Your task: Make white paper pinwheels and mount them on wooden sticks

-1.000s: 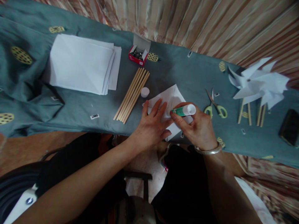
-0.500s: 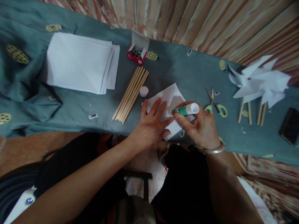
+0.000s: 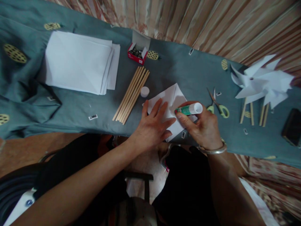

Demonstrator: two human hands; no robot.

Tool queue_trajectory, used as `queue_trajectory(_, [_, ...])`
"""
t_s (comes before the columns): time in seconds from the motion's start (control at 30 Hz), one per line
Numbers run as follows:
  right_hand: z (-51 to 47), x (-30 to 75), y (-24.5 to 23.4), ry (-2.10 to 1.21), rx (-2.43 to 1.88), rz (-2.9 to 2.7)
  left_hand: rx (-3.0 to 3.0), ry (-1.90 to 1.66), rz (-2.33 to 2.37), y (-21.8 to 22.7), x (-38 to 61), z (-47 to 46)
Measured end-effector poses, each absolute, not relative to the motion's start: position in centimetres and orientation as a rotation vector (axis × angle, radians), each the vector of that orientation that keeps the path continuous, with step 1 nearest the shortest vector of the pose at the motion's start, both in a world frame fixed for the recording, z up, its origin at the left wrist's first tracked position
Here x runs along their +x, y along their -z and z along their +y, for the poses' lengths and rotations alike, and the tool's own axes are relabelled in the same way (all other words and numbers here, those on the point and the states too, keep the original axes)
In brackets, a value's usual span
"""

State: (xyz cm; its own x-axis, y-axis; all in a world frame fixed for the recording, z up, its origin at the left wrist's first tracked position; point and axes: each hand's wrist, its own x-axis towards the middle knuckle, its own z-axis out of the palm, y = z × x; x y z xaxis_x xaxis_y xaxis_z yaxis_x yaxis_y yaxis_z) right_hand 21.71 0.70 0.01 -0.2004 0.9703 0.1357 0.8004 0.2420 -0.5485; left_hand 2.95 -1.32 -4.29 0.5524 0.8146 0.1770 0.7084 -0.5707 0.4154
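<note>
My left hand (image 3: 154, 124) lies flat with its fingers spread on a creased white sheet of paper (image 3: 175, 94), at the front edge of the table. A green and white glue stick (image 3: 188, 109) is held in my right hand (image 3: 204, 125), tilted low over the middle of that paper. Its tip is hidden by my fingers, so I cannot tell whether it touches the paper. The round white cap (image 3: 145, 91) stands just left of the paper, beside several wooden sticks (image 3: 131, 94) lying side by side.
Green-handled scissors (image 3: 218, 106) lie right of my right hand. Farther right are white paper pinwheels (image 3: 261, 78) on sticks and a dark phone (image 3: 293, 127). A red box (image 3: 136, 56) of small metal pins stands behind the sticks. Stacked white paper (image 3: 77, 62) lies at left on the green tablecloth (image 3: 188, 72).
My right hand has shifted slightly to the right with the glue stick. The left hand keeps its place on the paper.
</note>
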Motion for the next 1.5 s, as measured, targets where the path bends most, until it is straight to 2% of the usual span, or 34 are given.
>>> queue_trajectory(1.17, [1.6, 20.8, 0.0, -0.449, -1.629, -2.060, 2.466, -0.539, 1.248, 4.3, 3.1, -1.3])
queue_trajectory(1.5, [1.5, 20.4, -0.2, -0.551, -1.607, -2.035, 2.466, -0.510, 1.256, 4.3, 3.1, -1.3])
